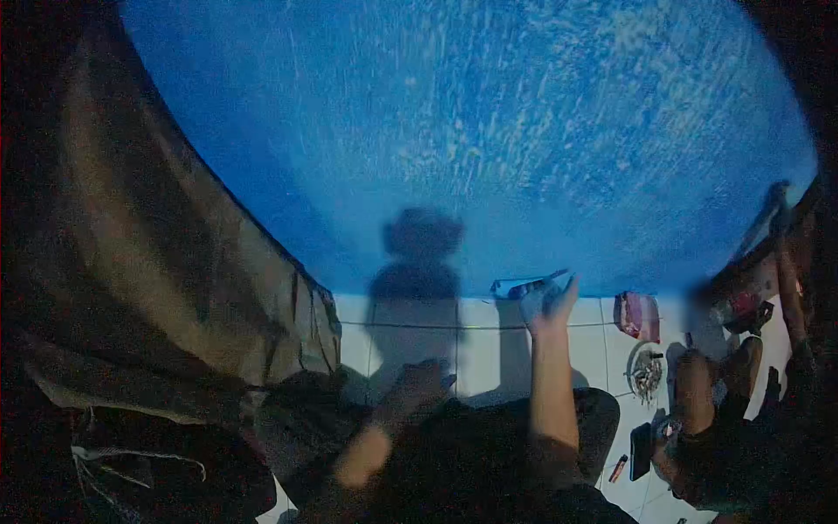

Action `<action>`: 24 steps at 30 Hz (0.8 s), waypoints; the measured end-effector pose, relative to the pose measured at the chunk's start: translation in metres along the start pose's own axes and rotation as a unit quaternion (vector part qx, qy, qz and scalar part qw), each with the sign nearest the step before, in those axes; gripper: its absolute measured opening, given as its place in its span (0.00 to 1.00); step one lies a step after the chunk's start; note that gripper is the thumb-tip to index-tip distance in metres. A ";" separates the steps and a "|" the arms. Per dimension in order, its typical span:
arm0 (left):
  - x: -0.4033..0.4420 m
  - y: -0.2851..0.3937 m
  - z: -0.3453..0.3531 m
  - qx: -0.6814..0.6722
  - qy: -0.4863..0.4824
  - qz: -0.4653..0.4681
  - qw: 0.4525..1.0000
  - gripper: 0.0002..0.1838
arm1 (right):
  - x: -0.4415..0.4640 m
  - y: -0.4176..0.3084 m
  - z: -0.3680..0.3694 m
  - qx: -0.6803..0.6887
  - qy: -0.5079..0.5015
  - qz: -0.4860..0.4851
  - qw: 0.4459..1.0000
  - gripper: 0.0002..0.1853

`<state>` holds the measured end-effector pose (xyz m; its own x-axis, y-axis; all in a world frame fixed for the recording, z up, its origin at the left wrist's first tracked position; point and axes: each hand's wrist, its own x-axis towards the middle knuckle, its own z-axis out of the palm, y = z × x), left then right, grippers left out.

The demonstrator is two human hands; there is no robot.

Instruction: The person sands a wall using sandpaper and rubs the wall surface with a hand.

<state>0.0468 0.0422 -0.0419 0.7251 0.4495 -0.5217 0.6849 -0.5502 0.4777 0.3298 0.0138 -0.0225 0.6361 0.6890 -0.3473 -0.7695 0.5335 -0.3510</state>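
Observation:
My right hand [548, 304] is raised near the lower edge of the large blue surface [489, 157], its fingers partly spread. A flat, light-coloured object with a dark edge [511, 285] lies at or just behind this hand; whether the hand grips it is unclear. My left hand [419, 384] is low over my dark-clothed lap, in shadow and blurred, and its fingers cannot be made out. A small dark thing shows at its fingertips. A shadow falls on the blue surface and the white tiles [480, 349].
On the tiles at the right are a pink and dark packet [637, 316], a round dish of small items [647, 371], a black phone [642, 451] and a lighter-like object [618, 469]. Another person [698, 393] sits beyond them. Brown draped fabric [166, 236] hangs at the left.

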 end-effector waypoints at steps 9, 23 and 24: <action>0.007 -0.006 0.019 0.026 0.021 0.008 0.999 0.28 | -0.031 0.049 0.025 -0.168 -0.003 -0.080 0.982 0.45; -0.002 -0.017 0.015 -0.004 0.092 0.092 0.991 0.23 | -0.030 0.082 0.014 -0.865 -0.245 -0.329 0.290 0.39; -0.004 -0.017 0.020 0.002 0.127 0.116 0.985 0.23 | -0.037 0.077 0.031 -0.860 -0.250 -0.332 0.297 0.39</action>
<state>0.0302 0.0354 -0.0624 0.8568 0.4729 -0.2055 0.4992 -0.6610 0.5602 0.2458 0.0449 -0.0094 0.1968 0.9280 0.3163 0.9557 -0.1096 -0.2731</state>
